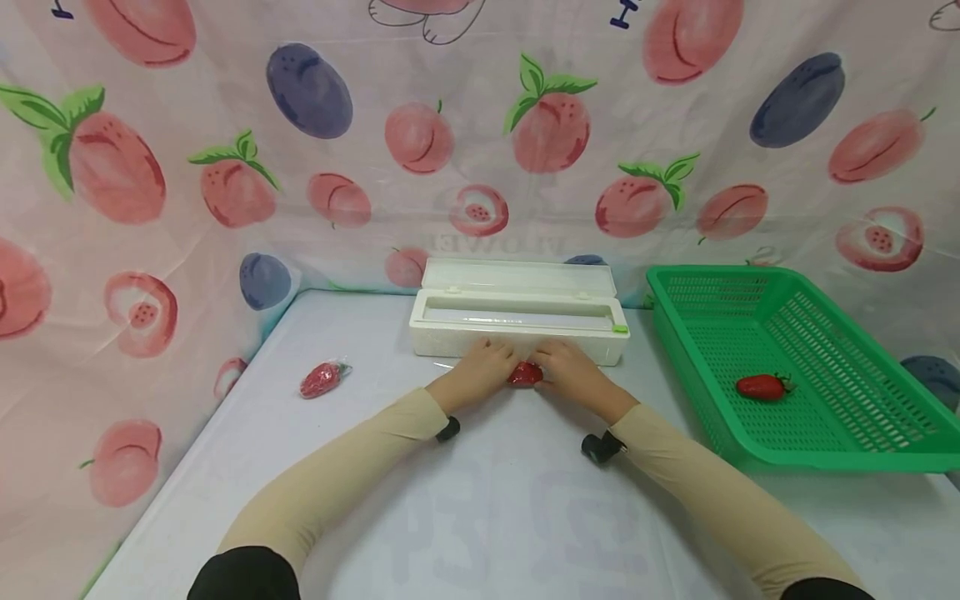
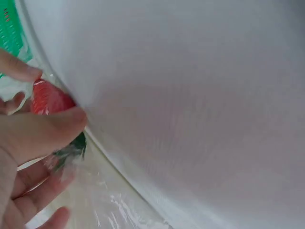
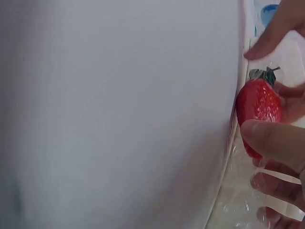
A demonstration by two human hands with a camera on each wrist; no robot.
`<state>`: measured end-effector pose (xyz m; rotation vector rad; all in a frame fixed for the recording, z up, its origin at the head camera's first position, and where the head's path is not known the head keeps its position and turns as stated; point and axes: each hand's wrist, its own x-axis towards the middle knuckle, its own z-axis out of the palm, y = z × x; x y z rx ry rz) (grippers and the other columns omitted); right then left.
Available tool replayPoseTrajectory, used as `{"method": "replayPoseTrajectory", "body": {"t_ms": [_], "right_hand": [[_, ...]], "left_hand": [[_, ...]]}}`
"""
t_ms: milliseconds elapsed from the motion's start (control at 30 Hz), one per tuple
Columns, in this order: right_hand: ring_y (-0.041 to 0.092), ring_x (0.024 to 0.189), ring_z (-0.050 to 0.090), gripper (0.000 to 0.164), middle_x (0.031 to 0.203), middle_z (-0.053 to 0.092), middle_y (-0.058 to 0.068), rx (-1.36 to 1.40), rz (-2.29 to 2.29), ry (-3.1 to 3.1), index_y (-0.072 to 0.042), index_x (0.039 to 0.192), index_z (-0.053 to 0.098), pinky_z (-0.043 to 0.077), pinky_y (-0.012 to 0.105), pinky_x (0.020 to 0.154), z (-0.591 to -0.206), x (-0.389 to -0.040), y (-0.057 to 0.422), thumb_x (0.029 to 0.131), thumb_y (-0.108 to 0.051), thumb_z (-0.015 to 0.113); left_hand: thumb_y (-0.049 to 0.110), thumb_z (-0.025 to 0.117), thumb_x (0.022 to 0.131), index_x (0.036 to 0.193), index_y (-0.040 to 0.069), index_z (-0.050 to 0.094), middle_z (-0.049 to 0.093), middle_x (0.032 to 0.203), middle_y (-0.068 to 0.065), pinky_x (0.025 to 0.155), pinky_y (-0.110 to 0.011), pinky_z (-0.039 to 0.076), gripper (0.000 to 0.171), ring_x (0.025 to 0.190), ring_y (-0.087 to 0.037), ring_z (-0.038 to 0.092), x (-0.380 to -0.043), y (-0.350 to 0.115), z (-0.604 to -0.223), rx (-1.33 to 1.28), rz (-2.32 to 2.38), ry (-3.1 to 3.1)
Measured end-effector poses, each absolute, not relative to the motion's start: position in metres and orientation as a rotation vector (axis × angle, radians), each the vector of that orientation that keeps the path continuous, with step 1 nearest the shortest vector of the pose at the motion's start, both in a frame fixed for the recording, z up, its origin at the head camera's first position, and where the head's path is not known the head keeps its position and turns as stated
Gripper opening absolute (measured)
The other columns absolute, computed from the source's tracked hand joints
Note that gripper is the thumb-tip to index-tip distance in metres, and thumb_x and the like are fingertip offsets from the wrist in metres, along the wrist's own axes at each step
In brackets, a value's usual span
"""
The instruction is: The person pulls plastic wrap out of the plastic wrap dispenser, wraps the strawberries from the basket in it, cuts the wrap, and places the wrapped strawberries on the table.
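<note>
On the white table, both hands work at a red strawberry (image 1: 525,374) just in front of the white wrap box (image 1: 517,344). In the right wrist view, clear film clings about the strawberry (image 3: 259,102), whose green leaves point toward the left hand. The right hand (image 1: 576,379) holds it, thumb on its red side and fingers behind. My left hand (image 1: 480,375) is at the leafy end, its fingers spread behind the leaves. Its thumb (image 2: 62,126) overlaps the fruit in the left wrist view but stands apart from the leaves in the right wrist view.
A film-wrapped strawberry (image 1: 324,379) lies to the left on the table. At the right stands a green plastic basket (image 1: 720,446) with one strawberry (image 1: 763,387) inside. The wrap box's lid (image 1: 517,276) is raised at the back, before a fruit-print curtain (image 1: 465,83).
</note>
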<state>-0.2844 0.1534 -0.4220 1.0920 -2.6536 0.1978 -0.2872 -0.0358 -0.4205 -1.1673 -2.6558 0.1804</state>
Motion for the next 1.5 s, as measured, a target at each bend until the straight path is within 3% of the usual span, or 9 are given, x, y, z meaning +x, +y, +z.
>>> {"method": "replayPoseTrajectory", "body": {"t_ms": [200, 433, 700, 933, 1167, 1333, 1500], "right_hand": [[0.022, 0.091, 0.061, 0.032, 0.096, 0.065, 0.008, 1.109, 0.258, -2.662, -0.003, 0.098, 0.067, 0.051, 0.036, 0.085, -0.423, -0.284, 0.156, 0.071, -0.012, 0.080], [0.020, 0.088, 0.059, 0.031, 0.094, 0.063, 0.008, 1.086, 0.317, -2.698, -0.003, 0.097, 0.066, 0.051, 0.034, 0.081, -0.425, -0.284, 0.155, 0.071, -0.012, 0.080], [0.019, 0.091, 0.058, 0.037, 0.096, 0.062, 0.005, 0.990, 0.280, -2.801, -0.007, 0.098, 0.063, 0.050, 0.034, 0.085, -0.426, -0.285, 0.151, 0.067, -0.013, 0.083], [0.016, 0.087, 0.054, 0.035, 0.095, 0.060, 0.003, 0.958, 0.284, -2.808, -0.007, 0.098, 0.064, 0.048, 0.033, 0.082, -0.427, -0.283, 0.151, 0.069, -0.015, 0.082], [0.023, 0.092, 0.056, 0.034, 0.094, 0.062, 0.007, 1.055, 0.296, -2.644, -0.003, 0.098, 0.067, 0.049, 0.039, 0.084, -0.422, -0.275, 0.157, 0.071, -0.019, 0.079], [0.026, 0.101, 0.057, 0.039, 0.103, 0.063, 0.009, 1.054, 0.298, -2.640, -0.002, 0.107, 0.064, 0.048, 0.044, 0.089, -0.419, -0.273, 0.161, 0.073, -0.017, 0.076], [0.029, 0.108, 0.056, 0.043, 0.109, 0.064, 0.010, 0.977, 0.302, -2.732, -0.002, 0.117, 0.059, 0.045, 0.050, 0.093, -0.419, -0.272, 0.160, 0.079, -0.019, 0.073]], "left_hand": [[0.017, 0.069, 0.083, 0.122, 0.007, 0.056, 0.061, 0.114, -0.007, 0.099, -0.036, 0.044, 0.042, 0.108, -0.021, 0.058, -0.287, -0.039, -0.416, -1.133, -0.027, -2.879], [0.024, 0.072, 0.082, 0.117, 0.003, 0.057, 0.061, 0.111, -0.009, 0.096, -0.037, 0.045, 0.044, 0.105, -0.022, 0.059, -0.286, -0.033, -0.414, -1.086, -0.041, -2.935], [0.029, 0.068, 0.084, 0.110, 0.005, 0.060, 0.063, 0.103, -0.007, 0.087, -0.035, 0.049, 0.036, 0.097, -0.021, 0.061, -0.283, -0.029, -0.416, -1.083, 0.119, -2.783], [0.023, 0.066, 0.086, 0.103, 0.009, 0.066, 0.068, 0.096, -0.005, 0.084, -0.035, 0.049, 0.023, 0.092, -0.021, 0.063, -0.281, -0.034, -0.410, -1.099, -0.038, -2.816], [0.030, 0.070, 0.083, 0.110, 0.011, 0.064, 0.063, 0.107, -0.004, 0.093, -0.037, 0.046, 0.035, 0.103, -0.021, 0.058, -0.277, -0.035, -0.405, -1.102, 0.225, -2.583], [0.029, 0.069, 0.083, 0.103, 0.012, 0.066, 0.067, 0.100, 0.000, 0.093, -0.034, 0.045, 0.026, 0.099, -0.016, 0.060, -0.277, -0.030, -0.405, -1.098, 0.311, -2.499], [0.026, 0.069, 0.084, 0.106, 0.010, 0.065, 0.067, 0.103, -0.003, 0.095, -0.035, 0.043, 0.028, 0.102, -0.018, 0.060, -0.278, -0.030, -0.409, -1.077, 0.181, -2.626]]}}
